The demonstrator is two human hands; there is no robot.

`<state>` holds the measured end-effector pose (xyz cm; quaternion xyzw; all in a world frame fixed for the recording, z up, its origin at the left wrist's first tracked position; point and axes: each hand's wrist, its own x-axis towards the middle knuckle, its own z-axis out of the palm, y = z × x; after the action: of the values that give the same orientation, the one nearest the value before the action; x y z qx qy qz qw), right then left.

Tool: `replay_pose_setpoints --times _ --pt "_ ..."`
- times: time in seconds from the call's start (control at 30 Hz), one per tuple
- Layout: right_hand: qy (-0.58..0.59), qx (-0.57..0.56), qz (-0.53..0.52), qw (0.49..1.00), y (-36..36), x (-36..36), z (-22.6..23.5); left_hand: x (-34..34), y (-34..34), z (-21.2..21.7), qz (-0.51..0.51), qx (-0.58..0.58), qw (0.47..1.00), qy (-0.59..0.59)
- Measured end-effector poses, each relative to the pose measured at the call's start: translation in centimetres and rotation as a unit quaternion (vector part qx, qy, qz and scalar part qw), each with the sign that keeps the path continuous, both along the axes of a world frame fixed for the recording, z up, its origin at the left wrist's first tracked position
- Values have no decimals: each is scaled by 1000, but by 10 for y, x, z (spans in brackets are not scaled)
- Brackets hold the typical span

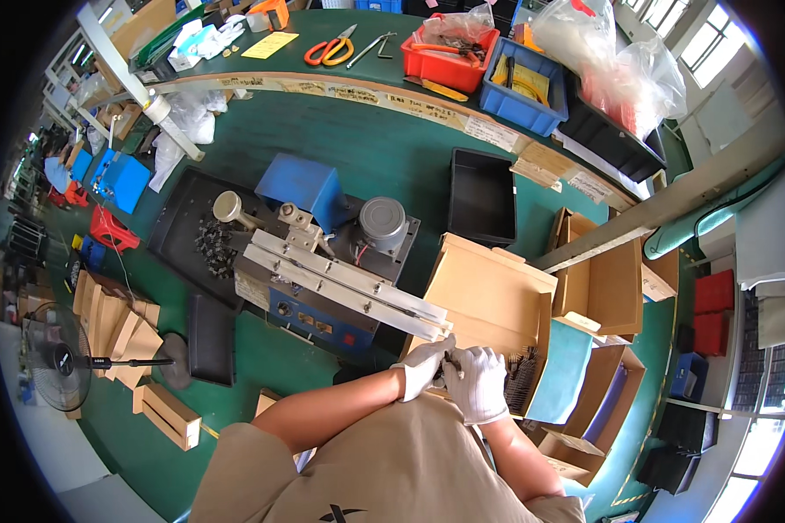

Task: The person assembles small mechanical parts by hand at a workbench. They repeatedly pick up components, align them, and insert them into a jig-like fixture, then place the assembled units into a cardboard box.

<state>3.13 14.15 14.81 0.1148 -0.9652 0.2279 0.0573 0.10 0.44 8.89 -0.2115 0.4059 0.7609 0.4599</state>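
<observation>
Both my hands wear white gloves and meet close to my body, just below the end of a machine's long metal rail [349, 288]. My left hand [421, 370] is closed, its fingertips at the rail's tip. Beside it my right hand [478, 383] is closed too, its fingers curled. Small dark pieces show between the hands, too small to name. Right of my right hand, many small dark metal parts [521, 370] lie in rows in an open cardboard box [488, 288]. The machine has a blue housing [301, 187] and a grey round motor [383, 220].
A black tray [179, 222] with loose black parts [215, 247] lies left of the machine. Behind stand a black bin [482, 196] and a shelf with scissors [331, 48], a red bin [445, 65] and a blue bin [523, 96]. A slanted post [663, 209] rises at right.
</observation>
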Motion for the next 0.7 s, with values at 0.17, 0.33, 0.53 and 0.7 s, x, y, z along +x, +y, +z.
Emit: replay_pose_setpoints --times 0.17,0.33,0.53,0.7 --pt "-43 -15 35 998 4 -4 -1 1 -3 -1 -3 -62 997 36" --pt "-76 -48 76 993 9 -7 -2 0 0 10 28 -89 995 26" --pt "-130 -67 82 986 9 -12 1 1 -1 4 44 -88 995 34" --pt "-128 -45 139 981 12 -15 4 3 1 -2 84 -80 993 -7"
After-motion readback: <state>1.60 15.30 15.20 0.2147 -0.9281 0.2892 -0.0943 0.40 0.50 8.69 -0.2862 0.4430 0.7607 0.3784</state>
